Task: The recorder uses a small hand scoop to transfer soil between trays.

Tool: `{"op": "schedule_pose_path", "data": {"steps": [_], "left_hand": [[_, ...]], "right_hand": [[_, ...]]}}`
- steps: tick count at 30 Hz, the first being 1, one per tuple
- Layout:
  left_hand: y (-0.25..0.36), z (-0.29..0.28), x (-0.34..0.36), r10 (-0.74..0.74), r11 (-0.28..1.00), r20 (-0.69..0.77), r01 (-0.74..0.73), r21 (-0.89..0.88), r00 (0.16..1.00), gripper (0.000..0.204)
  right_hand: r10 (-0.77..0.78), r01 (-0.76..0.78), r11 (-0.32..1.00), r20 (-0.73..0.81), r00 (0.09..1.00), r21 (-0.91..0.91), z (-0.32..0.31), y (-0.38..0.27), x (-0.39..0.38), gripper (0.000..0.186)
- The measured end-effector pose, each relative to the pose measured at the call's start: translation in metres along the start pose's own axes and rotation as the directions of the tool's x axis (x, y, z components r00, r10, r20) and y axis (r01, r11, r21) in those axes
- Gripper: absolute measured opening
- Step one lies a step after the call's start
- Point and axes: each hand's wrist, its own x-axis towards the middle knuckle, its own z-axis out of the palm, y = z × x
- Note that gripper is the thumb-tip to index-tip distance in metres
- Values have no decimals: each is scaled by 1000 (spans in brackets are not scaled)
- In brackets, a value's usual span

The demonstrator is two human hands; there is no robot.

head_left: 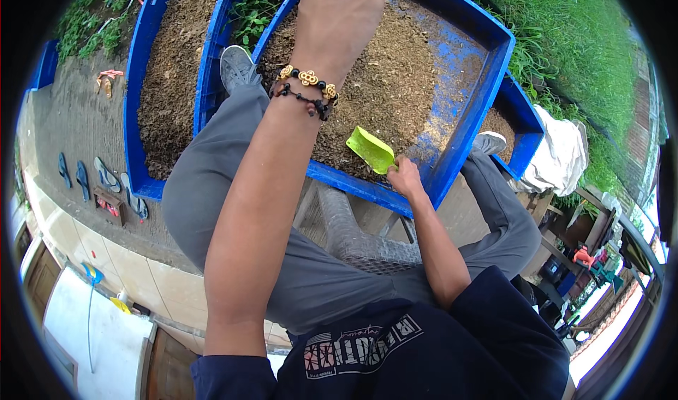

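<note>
In my right hand (404, 177) is the handle of a lime-green scoop (372, 150), fingers wrapped round it. The scoop is tilted over the near part of a blue tray (500, 68), just above the brown crumbly material (385, 75) in it. That material is darker on the left and thins on the right, where blue bottom shows. My left hand (342, 1) is raised high at the upper edge of the picture, above the tray. Its fingers are curled together and partly cut off, so anything in them is hidden. Beaded bracelets (308, 89) circle that wrist.
Further blue trays with brown material stand to the left (134, 103) and at the right (530, 128). My legs straddle a grey woven seat (353, 234). A white sack (561, 153) lies right. Sandals (106, 176) dot the concrete; grass (565, 40) grows beyond.
</note>
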Motion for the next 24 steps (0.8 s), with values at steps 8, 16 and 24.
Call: {"op": "schedule_pose_path", "data": {"steps": [8, 16, 24], "left_hand": [[-5, -1, 1, 4, 1000, -3, -4, 9, 1000, 12], [1, -1, -4, 4, 1000, -3, -4, 2, 1000, 12], [0, 0, -3, 26, 1000, 41, -26, 11, 999, 13]], "right_hand": [[-74, 73, 995, 16, 997, 74, 25, -25, 19, 33], [-156, 156, 985, -15, 988, 72, 41, -58, 37, 31], [-292, 292, 956, 13, 956, 28, 4, -56, 60, 33]]}}
